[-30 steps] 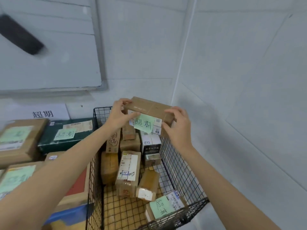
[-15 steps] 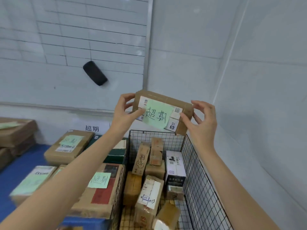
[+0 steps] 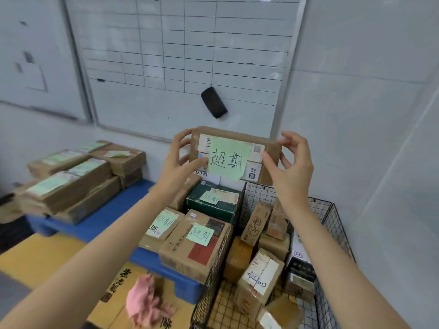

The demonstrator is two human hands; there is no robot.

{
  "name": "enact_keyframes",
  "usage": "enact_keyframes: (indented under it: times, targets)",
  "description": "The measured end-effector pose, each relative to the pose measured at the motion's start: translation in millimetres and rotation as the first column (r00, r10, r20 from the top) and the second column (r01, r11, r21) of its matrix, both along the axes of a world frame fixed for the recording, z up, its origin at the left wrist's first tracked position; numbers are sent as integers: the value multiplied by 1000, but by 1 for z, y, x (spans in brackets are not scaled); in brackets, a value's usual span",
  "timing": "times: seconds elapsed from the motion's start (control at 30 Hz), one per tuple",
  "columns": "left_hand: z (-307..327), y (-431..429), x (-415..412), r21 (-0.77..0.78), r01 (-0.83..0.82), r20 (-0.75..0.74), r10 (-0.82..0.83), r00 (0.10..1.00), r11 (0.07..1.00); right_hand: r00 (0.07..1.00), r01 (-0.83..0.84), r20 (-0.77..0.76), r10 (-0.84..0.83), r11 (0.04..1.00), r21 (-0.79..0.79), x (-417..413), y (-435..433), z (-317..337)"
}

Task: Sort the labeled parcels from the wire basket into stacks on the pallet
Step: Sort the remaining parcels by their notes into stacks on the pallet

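A whiteboard (image 3: 185, 67) fills the wall from eleven to one o'clock. The blue pallet (image 3: 104, 217) runs from nine o'clock toward the centre. A stack (image 3: 78, 184) of brown parcels sits on it at nine, and more boxes (image 3: 197, 243) with green slips lie near six, hard against the basket (image 3: 259, 193). The wire basket stands at five o'clock, with small cartons (image 3: 259, 279) inside it, several on end. The parcel (image 3: 270, 147) is held up at the centre, above the basket's back corner, with its green note (image 3: 226, 160) facing the camera. The left hand (image 3: 178, 162) pinches its nine o'clock end and the right hand (image 3: 294, 167) its three o'clock end, thumbs in front. A black eraser (image 3: 213, 102) clings to the board at twelve.
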State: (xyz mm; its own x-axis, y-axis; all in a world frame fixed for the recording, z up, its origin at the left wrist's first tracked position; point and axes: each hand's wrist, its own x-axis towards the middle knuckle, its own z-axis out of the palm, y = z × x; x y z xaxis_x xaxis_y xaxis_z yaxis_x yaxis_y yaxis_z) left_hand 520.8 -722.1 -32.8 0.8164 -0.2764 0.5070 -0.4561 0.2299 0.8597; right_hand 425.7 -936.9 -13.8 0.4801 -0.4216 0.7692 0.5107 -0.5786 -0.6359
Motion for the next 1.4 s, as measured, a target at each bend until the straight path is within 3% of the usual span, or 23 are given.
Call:
enact_keyframes:
  times: [0.2, 0.37, 0.6, 0.93, 1.4]
  targets:
    - [-19, 51, -8, 34, -153, -35, 154, 987, 988, 996, -85, -13, 86, 996, 23, 26, 35, -17]
    - [-33, 74, -7, -25, -191, -74, 188, 979, 981, 991, -92, -87, 103, 988, 122, 53, 52, -29]
    - [-55, 101, 28, -14, -248, -104, 245, 964, 969, 984, -78, -154, 92, 992, 95, 90, 76, -39]
    - [-84, 136, 127, -11, -121, -174, 117, 978, 993, 907, 169, -411, -95, 975, 146, 179, 118, -73]
    - [-91, 156, 256, 104, 104, -256, -74, 964, 989, 853, 99, -521, -3, 983, 157, 236, 166, -80]
